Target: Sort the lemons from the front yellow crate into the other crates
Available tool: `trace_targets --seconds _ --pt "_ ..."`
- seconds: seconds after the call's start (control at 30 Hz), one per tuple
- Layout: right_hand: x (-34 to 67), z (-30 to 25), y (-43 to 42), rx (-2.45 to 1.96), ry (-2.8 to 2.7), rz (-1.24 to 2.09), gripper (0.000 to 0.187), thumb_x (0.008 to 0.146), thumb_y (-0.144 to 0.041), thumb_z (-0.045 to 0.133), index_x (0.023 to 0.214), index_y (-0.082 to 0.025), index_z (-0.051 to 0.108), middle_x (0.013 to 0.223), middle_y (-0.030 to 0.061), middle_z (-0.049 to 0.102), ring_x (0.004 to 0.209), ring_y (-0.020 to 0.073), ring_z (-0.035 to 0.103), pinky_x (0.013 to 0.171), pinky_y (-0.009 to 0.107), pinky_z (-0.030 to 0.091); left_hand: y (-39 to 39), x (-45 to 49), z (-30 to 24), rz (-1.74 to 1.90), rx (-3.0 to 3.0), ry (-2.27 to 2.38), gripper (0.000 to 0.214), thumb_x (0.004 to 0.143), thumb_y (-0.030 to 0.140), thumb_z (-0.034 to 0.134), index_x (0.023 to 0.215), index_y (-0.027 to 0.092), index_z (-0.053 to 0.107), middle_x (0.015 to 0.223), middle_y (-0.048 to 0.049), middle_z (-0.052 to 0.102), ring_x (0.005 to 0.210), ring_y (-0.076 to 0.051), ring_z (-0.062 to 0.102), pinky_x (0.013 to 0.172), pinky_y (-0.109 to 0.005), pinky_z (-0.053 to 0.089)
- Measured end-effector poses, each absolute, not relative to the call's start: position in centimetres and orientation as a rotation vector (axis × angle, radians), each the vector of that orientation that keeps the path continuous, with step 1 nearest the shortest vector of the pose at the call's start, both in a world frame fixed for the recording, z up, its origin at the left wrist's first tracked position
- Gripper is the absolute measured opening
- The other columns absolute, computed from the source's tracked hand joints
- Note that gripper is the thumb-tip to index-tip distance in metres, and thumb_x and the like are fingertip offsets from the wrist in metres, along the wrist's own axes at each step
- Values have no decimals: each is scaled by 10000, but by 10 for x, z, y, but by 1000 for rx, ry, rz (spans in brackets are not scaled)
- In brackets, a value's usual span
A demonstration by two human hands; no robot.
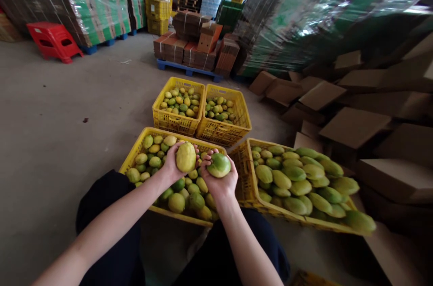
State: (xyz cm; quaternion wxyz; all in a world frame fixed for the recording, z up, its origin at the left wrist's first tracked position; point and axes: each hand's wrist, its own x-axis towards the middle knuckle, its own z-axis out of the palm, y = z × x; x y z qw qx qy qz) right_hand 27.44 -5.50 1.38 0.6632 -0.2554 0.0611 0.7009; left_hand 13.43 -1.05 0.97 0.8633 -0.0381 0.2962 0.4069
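Observation:
My left hand (172, 163) is wrapped around a yellow papaya (186, 157). Beside it, my right hand (221, 182) cups a papaya with a green, yellow-edged skin (218, 165), palm turned up. Both fruits are held apart from each other above a yellow crate (132, 150) between my knees, filled with yellow and green papayas (176, 203). Part of that crate's contents is hidden behind my hands and forearms. To the right, another yellow crate (249, 177) is heaped with longer-looking green-yellow papayas (297, 173).
Two more yellow crates (177, 119) (225, 131) of fruit stand just ahead. Behind them, flattened cartons (199, 53) lie on a blue pallet (189, 70). Loose cardboard boxes (355, 126) pile up at the right. A red stool (54, 40) stands far left near wrapped stacks (98, 2).

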Motion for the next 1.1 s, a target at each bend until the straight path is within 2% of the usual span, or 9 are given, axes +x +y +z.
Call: trace_targets --seconds 0.17,0.3,0.43,0.5,0.6,0.77,0.93,1.03,1.1 --pt "277 14 -48 -619 105 1586 218 795 -366 607 961 -226 629 852 60 704 771 196 653 624 310 594 -6 132 3 932 -170 654 300 897 321 492 1066 129 650 811 -108 722 767 -261 731 687 -405 628" --pt "274 18 -47 -595 95 1589 221 803 -348 592 972 -209 622 906 84 713 816 199 669 605 278 581 -1 127 7 918 -185 686 306 915 279 487 1143 120 613 830 -113 701 739 -237 723 601 -329 616" --pt "276 25 -48 -546 68 1597 258 873 -371 535 987 -160 627 910 117 710 758 171 668 578 235 560 -1 123 12 874 -89 648 312 972 336 485 1114 100 630 834 -113 711 677 -196 711 541 -250 585" --pt "280 26 -48 -526 18 1667 358 931 -462 483 989 -143 635 775 75 678 607 137 605 506 215 520 -3 120 14 909 -7 596 328 985 371 473 1101 121 652 857 -107 735 620 -186 696 519 -261 580" --pt "285 23 -49 -495 -104 1811 552 959 -634 402 940 -142 652 521 -52 485 399 96 402 375 190 401 -7 114 17 971 41 528 310 966 339 470 1134 177 675 857 -72 751 588 -188 692 511 -290 580" --pt "283 22 -53 -517 -299 1915 648 928 -741 389 860 -159 665 439 -101 346 331 84 264 326 199 340 -14 102 22 1031 5 459 318 912 261 514 1172 217 693 858 -37 749 660 -170 718 579 -272 590" --pt "273 27 -52 -575 -378 1886 592 921 -698 455 911 -147 673 505 -36 513 381 94 384 350 188 348 -13 95 22 1020 138 507 168 859 241 546 788 157 672 737 -58 702 581 -191 686 481 -283 565" --pt "265 26 -50 -636 -408 1838 392 919 -537 568 959 -158 659 699 45 696 456 119 509 393 210 402 -11 90 19 997 216 556 176 842 240 544 729 155 650 698 -60 692 539 -200 677 449 -299 558" --pt "262 24 -50 -658 -412 1784 225 863 -370 675 949 -164 649 819 67 748 511 123 565 434 217 443 -10 87 17 991 237 579 170 834 244 547 735 154 653 699 -61 701 540 -202 682 452 -300 558"
